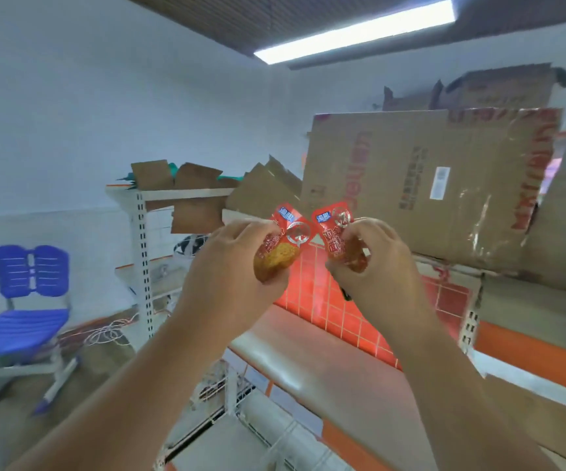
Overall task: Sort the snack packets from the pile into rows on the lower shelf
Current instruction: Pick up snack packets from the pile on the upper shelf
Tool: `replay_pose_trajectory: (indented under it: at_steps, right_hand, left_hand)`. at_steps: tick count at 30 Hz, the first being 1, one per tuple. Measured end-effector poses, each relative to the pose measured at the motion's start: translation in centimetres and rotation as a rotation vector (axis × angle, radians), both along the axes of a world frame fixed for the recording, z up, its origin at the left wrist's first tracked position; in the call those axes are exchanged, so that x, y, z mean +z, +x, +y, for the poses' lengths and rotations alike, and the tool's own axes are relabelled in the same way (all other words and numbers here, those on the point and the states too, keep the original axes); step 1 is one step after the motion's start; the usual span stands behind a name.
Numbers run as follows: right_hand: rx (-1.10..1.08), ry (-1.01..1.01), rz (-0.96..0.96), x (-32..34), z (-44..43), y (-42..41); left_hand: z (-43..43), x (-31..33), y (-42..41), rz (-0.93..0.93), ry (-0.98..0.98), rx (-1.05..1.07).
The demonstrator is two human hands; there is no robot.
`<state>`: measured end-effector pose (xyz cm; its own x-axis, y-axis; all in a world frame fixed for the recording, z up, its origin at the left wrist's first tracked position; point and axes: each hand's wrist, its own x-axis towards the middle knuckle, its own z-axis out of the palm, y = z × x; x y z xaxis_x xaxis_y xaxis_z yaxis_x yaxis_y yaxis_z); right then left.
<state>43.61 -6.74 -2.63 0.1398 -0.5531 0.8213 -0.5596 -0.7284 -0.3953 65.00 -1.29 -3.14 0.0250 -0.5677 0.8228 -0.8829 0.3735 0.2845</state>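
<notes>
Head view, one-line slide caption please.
Left hand grips the left packet, right hand the right packet, both red, before cardboard.

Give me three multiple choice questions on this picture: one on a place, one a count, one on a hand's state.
1. Where is the blue chair? A. far left of the view B. far right C. straight ahead
2. How many snack packets are being held? A. one B. two C. four
3. What is the left hand doing? A. hanging open B. pressing the chair C. gripping a packet
Answers: 1 A, it stands at the left edge; 2 B, the left hand holds one, the right hand the other; 3 C, its fingers curl round a red packet.
</notes>
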Motion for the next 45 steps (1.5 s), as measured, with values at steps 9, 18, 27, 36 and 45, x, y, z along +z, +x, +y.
replay_pose_trajectory:
  at_steps: [9, 18, 27, 36, 45]
  right_hand:
    - [0.054, 0.108, -0.037, -5.1, -8.8, 6.9]
    - [0.069, 0.206, -0.068, -9.9, -22.7, 11.5]
    - [0.006, 0.361, -0.054, -14.4, -34.0, 12.7]
    - [-0.163, 0.632, 0.041, -23.0, -40.4, 14.2]
    - [-0.397, 0.724, 0.057, -31.8, -44.9, 18.9]
  left_hand:
    - [-5.0, -4.3, 7.8, -0.05, 0.11, 0.123]
    - [-18.4, -7.5, 12.0, -0.048, 0.209, 0.098]
    - [-32.4, -11.3, 12.8, -0.013, 0.335, 0.011]
    - [-43.6, -20.3, 13.4, 0.021, 0.59, -0.11]
    - [-54.5, -30.0, 13.8, -0.167, 0.741, -0.206]
